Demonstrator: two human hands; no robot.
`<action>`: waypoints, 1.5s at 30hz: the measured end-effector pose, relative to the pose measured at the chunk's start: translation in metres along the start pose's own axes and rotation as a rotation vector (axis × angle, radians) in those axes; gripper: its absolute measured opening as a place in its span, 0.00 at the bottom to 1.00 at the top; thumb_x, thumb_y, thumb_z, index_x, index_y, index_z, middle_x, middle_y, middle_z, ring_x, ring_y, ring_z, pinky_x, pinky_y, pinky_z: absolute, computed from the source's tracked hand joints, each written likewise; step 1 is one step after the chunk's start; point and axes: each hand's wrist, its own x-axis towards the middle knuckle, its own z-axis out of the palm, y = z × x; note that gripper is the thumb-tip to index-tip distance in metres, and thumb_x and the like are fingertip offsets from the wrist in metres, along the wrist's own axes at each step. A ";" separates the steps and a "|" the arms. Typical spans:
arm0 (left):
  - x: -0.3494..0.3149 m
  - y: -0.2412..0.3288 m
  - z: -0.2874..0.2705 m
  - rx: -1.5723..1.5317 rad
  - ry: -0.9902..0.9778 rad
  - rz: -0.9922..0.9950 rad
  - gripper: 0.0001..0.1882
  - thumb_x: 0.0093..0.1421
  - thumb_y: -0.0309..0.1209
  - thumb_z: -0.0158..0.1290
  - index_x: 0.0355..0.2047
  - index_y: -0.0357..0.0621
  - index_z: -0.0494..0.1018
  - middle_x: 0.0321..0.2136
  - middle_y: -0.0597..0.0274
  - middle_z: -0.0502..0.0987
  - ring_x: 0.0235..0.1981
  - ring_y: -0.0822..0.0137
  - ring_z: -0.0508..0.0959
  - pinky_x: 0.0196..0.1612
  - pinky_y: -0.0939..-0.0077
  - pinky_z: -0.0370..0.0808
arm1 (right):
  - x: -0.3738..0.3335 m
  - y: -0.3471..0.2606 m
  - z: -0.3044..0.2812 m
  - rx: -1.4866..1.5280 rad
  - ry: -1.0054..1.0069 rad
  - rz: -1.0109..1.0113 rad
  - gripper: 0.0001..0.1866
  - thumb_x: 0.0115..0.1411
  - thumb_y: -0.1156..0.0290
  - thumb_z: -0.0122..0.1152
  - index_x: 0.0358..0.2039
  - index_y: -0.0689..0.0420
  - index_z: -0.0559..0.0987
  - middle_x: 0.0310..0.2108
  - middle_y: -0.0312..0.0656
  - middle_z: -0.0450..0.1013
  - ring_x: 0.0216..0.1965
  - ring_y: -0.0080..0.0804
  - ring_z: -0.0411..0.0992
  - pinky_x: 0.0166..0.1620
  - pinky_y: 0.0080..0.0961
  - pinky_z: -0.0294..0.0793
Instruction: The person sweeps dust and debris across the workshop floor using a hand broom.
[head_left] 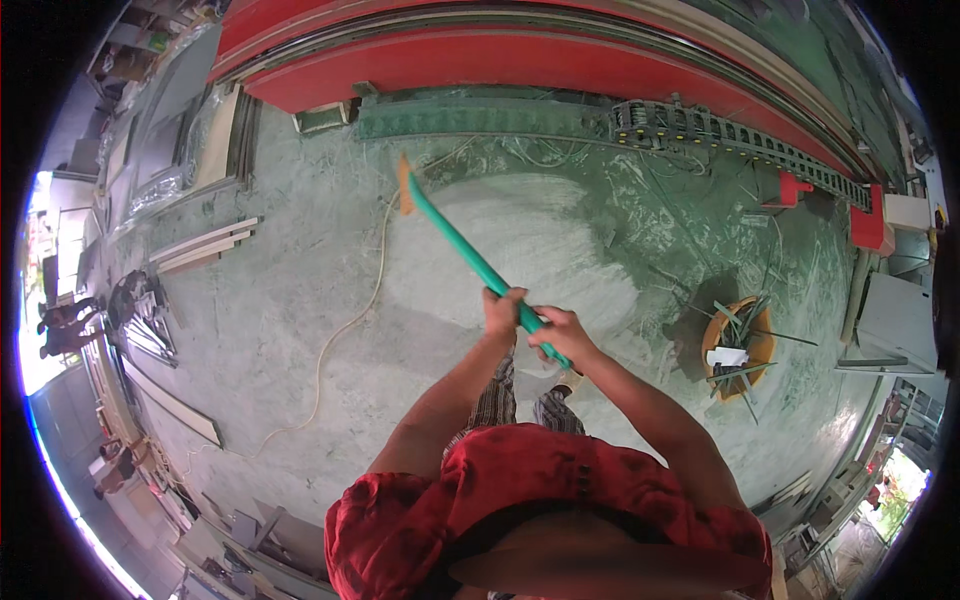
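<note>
My left hand (502, 311) is closed round the green handle of a long broom (460, 243), about two-thirds of the way down from its far end. Just to the right, my right hand (560, 336) grips the same handle close to its near end. The handle slants away to the far left and ends in a narrow orange head (405, 184) at the floor. A pale, dusty patch (510, 240) spreads over the green-grey floor beside and under the handle. The head's bristles are too small to make out.
A thin pale cable (378, 285) curves across the floor left of the broom. An orange tub (768, 345) of scrap strips stands at right. A long red machine (480, 65) with a cable chain (740, 140) runs along the far side. Boards (205, 245) lie at left.
</note>
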 end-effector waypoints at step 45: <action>0.096 -0.067 0.086 0.608 -0.300 -0.147 0.12 0.34 0.27 0.54 0.12 0.43 0.59 0.12 0.66 0.61 0.12 0.71 0.62 0.12 0.71 0.58 | 0.051 0.101 -0.088 0.360 0.280 -0.207 0.14 0.39 0.75 0.55 0.30 0.62 0.73 0.18 0.41 0.69 0.14 0.26 0.66 0.14 0.22 0.64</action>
